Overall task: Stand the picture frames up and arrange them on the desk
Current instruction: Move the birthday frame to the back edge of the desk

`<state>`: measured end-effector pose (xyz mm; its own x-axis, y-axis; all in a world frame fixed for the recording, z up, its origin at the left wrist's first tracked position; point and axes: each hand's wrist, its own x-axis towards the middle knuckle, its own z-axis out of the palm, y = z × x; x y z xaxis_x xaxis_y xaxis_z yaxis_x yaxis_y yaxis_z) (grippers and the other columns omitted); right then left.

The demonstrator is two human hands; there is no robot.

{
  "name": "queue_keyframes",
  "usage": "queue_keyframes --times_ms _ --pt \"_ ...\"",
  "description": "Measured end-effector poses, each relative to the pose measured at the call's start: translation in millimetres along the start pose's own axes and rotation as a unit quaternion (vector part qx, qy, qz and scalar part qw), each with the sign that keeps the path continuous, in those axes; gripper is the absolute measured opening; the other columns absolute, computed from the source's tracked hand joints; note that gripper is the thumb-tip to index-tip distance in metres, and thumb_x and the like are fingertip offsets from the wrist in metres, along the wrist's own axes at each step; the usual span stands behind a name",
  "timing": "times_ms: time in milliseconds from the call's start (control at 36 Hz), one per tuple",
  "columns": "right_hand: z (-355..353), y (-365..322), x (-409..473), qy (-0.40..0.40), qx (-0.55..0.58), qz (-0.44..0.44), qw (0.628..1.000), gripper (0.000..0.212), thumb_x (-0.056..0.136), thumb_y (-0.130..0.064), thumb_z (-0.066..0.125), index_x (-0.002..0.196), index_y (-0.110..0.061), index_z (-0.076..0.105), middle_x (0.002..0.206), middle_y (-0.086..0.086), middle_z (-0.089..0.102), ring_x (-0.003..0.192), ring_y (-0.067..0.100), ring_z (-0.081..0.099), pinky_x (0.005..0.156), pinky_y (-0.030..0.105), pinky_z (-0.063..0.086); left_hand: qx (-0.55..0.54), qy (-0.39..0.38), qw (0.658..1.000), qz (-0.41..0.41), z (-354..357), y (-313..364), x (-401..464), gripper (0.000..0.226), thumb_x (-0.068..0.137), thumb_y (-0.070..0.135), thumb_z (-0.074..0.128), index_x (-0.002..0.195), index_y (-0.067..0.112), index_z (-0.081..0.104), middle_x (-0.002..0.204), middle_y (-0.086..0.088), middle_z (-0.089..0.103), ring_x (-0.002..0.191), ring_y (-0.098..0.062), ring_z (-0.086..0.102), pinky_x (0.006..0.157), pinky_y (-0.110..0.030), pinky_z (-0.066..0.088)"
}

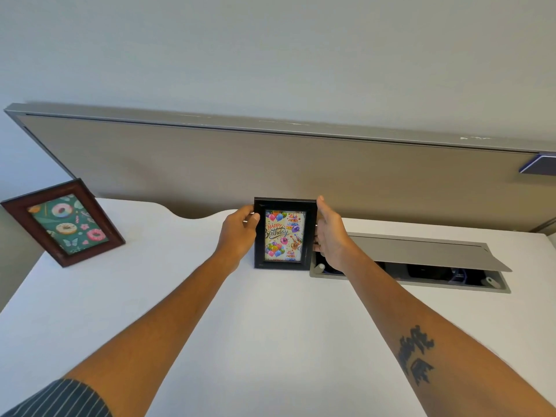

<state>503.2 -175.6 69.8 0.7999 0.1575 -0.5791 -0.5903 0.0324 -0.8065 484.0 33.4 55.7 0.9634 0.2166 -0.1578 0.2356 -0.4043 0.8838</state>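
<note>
A black picture frame (284, 233) with a "Happy Birthday" balloon print stands upright at the back middle of the white desk (270, 320), its bottom edge on the surface. My left hand (239, 233) grips its left edge near the top, thumb on the front. On the frame's right edge, my right hand (331, 236) presses with the fingers behind and the thumb up at the top corner. A brown wooden frame (64, 222) with a doughnut print stands leaning back at the desk's far left corner.
A grey cable box (412, 266) is set into the desk right of the black frame, its lid propped open over cables. A tan partition panel (270, 170) runs along the back of the desk. The desk's left edge lies just beyond the brown frame.
</note>
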Motion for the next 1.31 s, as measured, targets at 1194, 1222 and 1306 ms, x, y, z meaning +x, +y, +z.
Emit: queue_keyframes --times_ms 1194,1222,1306 --pt "-56.4 146.3 -203.3 0.202 -0.615 -0.271 0.712 0.075 0.112 -0.054 0.016 0.172 -0.018 -0.011 0.180 -0.001 -0.022 0.167 0.018 -0.021 0.136 0.042 -0.013 0.366 -0.042 0.918 0.149 21.7 -11.5 -248.1 0.096 0.091 0.076 0.018 0.165 0.023 -0.013 0.169 0.002 -0.031 0.159 -0.023 -0.023 0.130 -0.051 -0.007" --pt "-58.8 152.2 -212.4 0.205 -0.614 -0.267 0.714 0.076 0.111 -0.055 0.015 0.173 -0.018 -0.012 0.179 -0.002 -0.025 0.167 0.017 -0.022 0.136 0.042 -0.014 0.365 -0.044 0.918 0.150 24.5 -8.7 -256.6 0.096 0.091 0.076 0.018 0.165 0.024 -0.013 0.169 0.002 -0.031 0.159 -0.023 -0.023 0.130 -0.051 -0.007" --pt "-65.7 172.4 -239.2 0.207 -0.613 -0.250 0.720 0.078 0.109 -0.059 0.007 0.173 -0.020 -0.013 0.179 -0.002 -0.027 0.167 0.018 -0.023 0.137 0.046 -0.012 0.363 -0.057 0.918 0.149 34.3 -2.4 -281.9 0.095 0.090 0.077 0.017 0.162 0.026 -0.018 0.167 0.003 -0.033 0.159 -0.023 -0.023 0.130 -0.052 -0.008"
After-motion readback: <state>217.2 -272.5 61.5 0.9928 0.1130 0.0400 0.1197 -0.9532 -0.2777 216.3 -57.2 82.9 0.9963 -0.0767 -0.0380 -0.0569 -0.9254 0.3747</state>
